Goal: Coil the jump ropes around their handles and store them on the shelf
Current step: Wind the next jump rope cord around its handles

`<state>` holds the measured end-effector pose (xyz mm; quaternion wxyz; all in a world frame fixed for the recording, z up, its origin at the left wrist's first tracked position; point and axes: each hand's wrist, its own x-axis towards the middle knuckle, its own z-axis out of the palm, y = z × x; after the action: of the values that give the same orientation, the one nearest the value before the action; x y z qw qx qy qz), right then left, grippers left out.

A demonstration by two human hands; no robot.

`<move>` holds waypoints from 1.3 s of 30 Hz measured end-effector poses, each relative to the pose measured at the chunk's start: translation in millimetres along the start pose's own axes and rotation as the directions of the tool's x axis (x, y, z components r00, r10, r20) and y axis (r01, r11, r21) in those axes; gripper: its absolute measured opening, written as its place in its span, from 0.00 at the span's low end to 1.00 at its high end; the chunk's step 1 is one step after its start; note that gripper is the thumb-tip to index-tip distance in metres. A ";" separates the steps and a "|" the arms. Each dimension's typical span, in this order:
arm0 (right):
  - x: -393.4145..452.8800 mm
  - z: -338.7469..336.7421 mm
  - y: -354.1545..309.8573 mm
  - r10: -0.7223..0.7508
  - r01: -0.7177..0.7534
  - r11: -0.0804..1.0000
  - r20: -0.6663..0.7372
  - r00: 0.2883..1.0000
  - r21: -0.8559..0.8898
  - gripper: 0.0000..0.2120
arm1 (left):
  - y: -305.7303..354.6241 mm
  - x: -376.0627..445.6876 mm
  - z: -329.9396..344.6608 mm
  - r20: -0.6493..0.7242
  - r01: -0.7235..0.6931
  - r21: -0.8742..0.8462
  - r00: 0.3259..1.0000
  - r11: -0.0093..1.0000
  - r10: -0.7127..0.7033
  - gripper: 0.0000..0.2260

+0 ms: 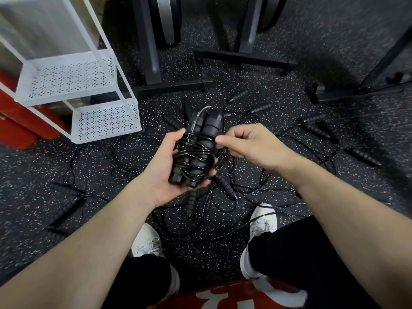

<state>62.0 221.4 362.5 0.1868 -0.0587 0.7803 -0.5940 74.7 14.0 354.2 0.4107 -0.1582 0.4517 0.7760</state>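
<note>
Under me spreads the speckled dark floor (pixel 245 85), with the white shelf (pixel 66 76) standing off to my left, its perforated trays bare, and black equipment stands (pixel 243 56) beyond. Loose jump ropes (pixel 225 186) lie tangled around my white shoes (pixel 264 221), their ribbed handles scattered apart. My left hand (pixel 166 166) cups a pair of handles (pixel 198 150) wrapped in cord, fingers curled round the bundle. My right hand (pixel 249 146) pinches the cord (pixel 219 150) just beside it, thumb against fingertips

Black rope (pixel 193 152) coiled round paired handles (pixel 206 132), held upright
</note>
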 end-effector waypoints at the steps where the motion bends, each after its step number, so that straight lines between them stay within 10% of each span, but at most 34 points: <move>1: -0.1 0.5 -0.3 0.009 -0.008 0.999 -0.010 1.000 0.035 0.11 | 0.1 -0.1 -0.7 -0.005 0.009 -0.003 1.000 1.000 -0.009 0.28; 10: 5.7 6.3 0.5 -0.037 0.042 0.998 -0.086 0.996 0.056 0.22 | -6.8 1.2 -0.8 0.083 -0.078 -0.088 0.993 0.993 0.085 0.28; 17: 2.6 1.0 0.9 -0.005 -0.063 0.983 0.365 0.931 0.173 0.13 | -20.4 3.3 -9.6 0.287 0.021 -0.092 0.958 0.996 0.006 0.29; 21: 1.1 7.7 1.8 -0.026 -0.072 0.959 0.334 0.942 0.276 0.17 | -19.8 4.8 -16.1 0.462 0.137 -0.138 0.885 0.981 -0.058 0.31; 33: 4.9 19.3 -3.3 0.172 -0.144 0.961 -0.103 0.980 0.234 0.12 | -13.8 19.5 -1.5 -0.125 -0.173 0.162 0.973 0.972 0.194 0.36; 39: 8.5 32.0 -0.7 0.220 -0.229 0.974 -0.284 0.933 0.005 0.18 | -19.9 13.2 7.5 -0.128 -0.239 0.656 0.900 0.716 0.417 0.20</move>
<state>65.6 189.6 354.2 0.1392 0.1136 0.8088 -0.5600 83.0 31.9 338.7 0.2296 -0.0324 0.7548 0.6137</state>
